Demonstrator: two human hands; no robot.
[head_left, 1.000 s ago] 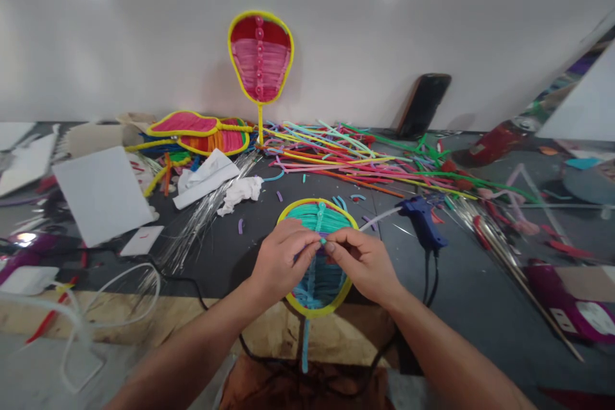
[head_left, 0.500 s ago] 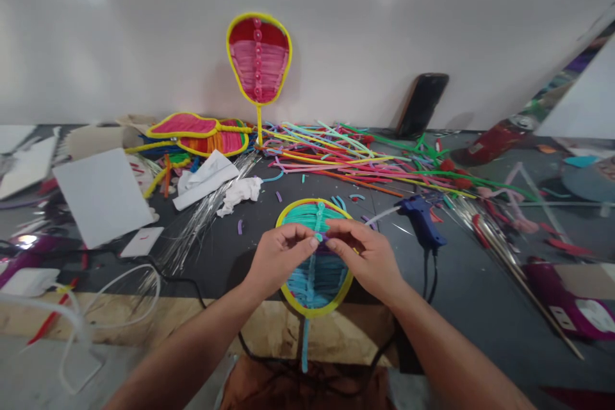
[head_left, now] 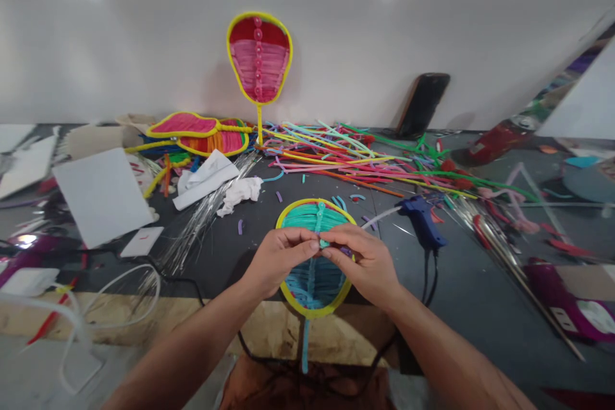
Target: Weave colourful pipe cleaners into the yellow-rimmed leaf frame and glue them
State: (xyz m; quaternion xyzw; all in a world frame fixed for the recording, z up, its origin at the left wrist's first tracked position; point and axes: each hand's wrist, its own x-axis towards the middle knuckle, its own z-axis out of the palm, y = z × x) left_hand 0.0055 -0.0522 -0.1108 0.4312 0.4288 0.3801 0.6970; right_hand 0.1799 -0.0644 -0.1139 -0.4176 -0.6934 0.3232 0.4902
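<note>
A leaf-shaped craft piece (head_left: 314, 282) of teal and blue pipe cleaners with a yellow rim lies on the dark table in front of me, its blue stem pointing toward me. My left hand (head_left: 276, 259) and my right hand (head_left: 365, 262) rest over its middle, fingertips meeting in a pinch at the central rib. A small teal and purple bit shows between the fingertips; what exactly they grip is too small to name.
A blue glue gun (head_left: 423, 221) lies just right of the piece, cord trailing toward me. Loose pipe cleaners (head_left: 365, 163) are heaped behind. A red-pink paddle shape (head_left: 259, 57) leans on the wall; white cards (head_left: 100, 195), crumpled tissue (head_left: 240, 192) and cables lie left.
Both hands stayed pinched over the piece's centre, shifting only slightly along the rib. Nothing else moved.
</note>
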